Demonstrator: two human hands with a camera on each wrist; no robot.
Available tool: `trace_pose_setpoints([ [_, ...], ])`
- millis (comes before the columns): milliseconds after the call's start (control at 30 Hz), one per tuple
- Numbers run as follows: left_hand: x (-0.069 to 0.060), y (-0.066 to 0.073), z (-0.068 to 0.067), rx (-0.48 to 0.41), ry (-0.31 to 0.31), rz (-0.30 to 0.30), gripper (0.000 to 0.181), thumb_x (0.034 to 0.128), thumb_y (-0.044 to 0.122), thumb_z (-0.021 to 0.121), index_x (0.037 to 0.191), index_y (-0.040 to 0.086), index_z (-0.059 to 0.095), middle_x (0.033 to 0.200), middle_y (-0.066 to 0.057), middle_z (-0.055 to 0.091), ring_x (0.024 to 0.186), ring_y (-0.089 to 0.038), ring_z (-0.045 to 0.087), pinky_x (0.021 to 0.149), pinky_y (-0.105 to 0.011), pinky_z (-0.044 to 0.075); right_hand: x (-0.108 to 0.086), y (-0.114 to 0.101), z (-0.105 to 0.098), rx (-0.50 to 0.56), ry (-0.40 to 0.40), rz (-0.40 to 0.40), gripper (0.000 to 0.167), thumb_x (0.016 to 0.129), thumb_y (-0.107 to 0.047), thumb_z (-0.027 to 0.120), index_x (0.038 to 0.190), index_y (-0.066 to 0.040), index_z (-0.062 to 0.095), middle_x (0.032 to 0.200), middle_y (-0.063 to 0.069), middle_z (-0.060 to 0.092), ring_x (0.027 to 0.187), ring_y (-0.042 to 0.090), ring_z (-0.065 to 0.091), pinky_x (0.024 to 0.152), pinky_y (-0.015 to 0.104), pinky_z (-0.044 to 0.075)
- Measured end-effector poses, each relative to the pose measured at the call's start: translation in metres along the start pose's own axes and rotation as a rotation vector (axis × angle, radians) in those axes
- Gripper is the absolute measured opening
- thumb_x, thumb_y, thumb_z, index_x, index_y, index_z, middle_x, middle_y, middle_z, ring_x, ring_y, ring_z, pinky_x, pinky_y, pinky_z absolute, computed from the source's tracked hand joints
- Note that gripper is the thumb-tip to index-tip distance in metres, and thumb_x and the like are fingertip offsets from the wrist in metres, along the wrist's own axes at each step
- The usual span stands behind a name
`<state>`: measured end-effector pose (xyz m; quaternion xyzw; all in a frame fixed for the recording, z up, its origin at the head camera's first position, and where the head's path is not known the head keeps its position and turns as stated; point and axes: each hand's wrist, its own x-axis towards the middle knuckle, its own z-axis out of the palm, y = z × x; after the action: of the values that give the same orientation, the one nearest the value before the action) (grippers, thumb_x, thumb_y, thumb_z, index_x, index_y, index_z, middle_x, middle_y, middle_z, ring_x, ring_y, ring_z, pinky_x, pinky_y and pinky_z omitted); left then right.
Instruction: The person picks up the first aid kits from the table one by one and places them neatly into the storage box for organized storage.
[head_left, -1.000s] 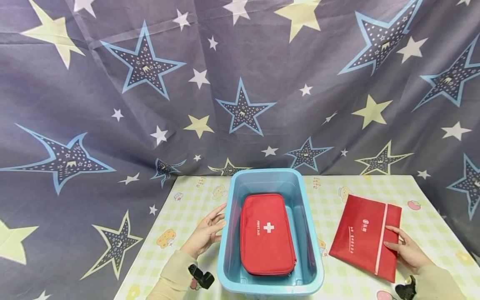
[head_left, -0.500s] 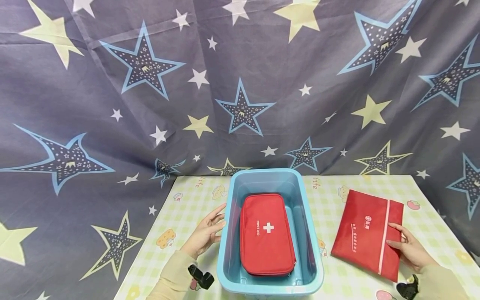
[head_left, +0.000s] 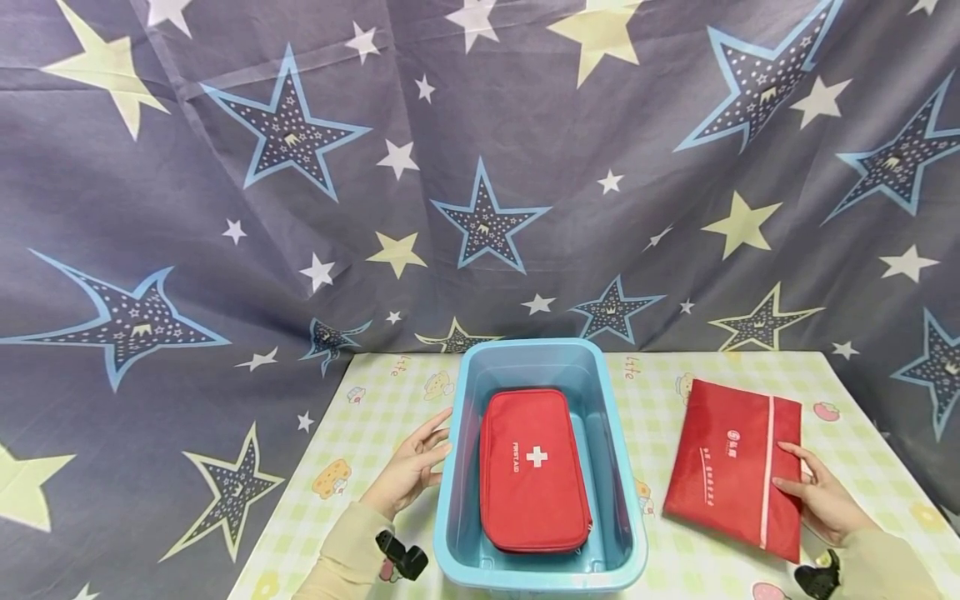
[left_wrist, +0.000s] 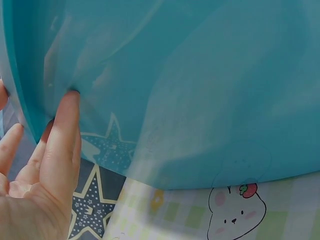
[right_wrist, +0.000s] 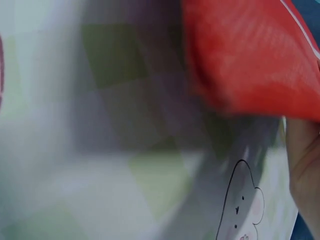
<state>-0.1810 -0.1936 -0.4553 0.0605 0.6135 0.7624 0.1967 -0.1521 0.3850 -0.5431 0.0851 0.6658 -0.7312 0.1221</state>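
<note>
On the right of the head view, a flat red pouch (head_left: 716, 471) with white lettering and a pale strip hangs a little above the tablecloth, casting a shadow below it in the right wrist view. My right hand (head_left: 823, 500) pinches its right edge, the fingers on top. A light blue plastic bin (head_left: 536, 579) stands in the middle, and a red first aid bag (head_left: 534, 508) with a white cross lies inside. Against the bin's left wall rests my left hand (head_left: 411, 468), fingers extended; in the left wrist view the fingertips (left_wrist: 72, 100) touch the outer wall.
A checked tablecloth (head_left: 382, 379) with cartoon prints covers the table. Behind it hangs a dark curtain (head_left: 360, 217) with stars. Black wrist cameras (head_left: 402, 553) sit on both sleeves.
The red pouch has risen and shifted slightly in my right hand, and its tilt has changed. My left hand and the bin stay where they were.
</note>
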Motion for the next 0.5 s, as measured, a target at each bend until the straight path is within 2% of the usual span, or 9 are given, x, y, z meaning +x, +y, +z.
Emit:
trace_pose_setpoints([
  [100, -0.0001, 0.0000, 0.0004, 0.003, 0.001, -0.002, 0.064, 0.0963, 0.007, 0.051, 0.152, 0.012, 0.020, 0.125, 0.000, 0.050, 0.103, -0.011, 0.060, 0.075, -0.033, 0.058, -0.0001, -0.0023, 0.0003, 0.000, 0.010, -0.002, 0.056, 0.093, -0.003, 0.055, 0.110, -0.054, 0.038, 0.088, -0.020, 0.055, 0.079, 0.003, 0.061, 0.069, 0.031, 0.059],
  [500, 0.0003, 0.0001, -0.0007, 0.018, -0.024, 0.009, 0.066, 0.0963, 0.009, 0.052, 0.152, 0.011, 0.017, 0.131, -0.004, 0.048, 0.107, -0.013, 0.059, 0.077, -0.033, 0.057, -0.0024, -0.0088, 0.0034, 0.065, -0.052, -0.100, 0.056, 0.094, 0.003, 0.050, 0.109, -0.050, 0.047, 0.088, -0.016, 0.062, 0.078, 0.006, 0.064, 0.066, 0.027, 0.058],
])
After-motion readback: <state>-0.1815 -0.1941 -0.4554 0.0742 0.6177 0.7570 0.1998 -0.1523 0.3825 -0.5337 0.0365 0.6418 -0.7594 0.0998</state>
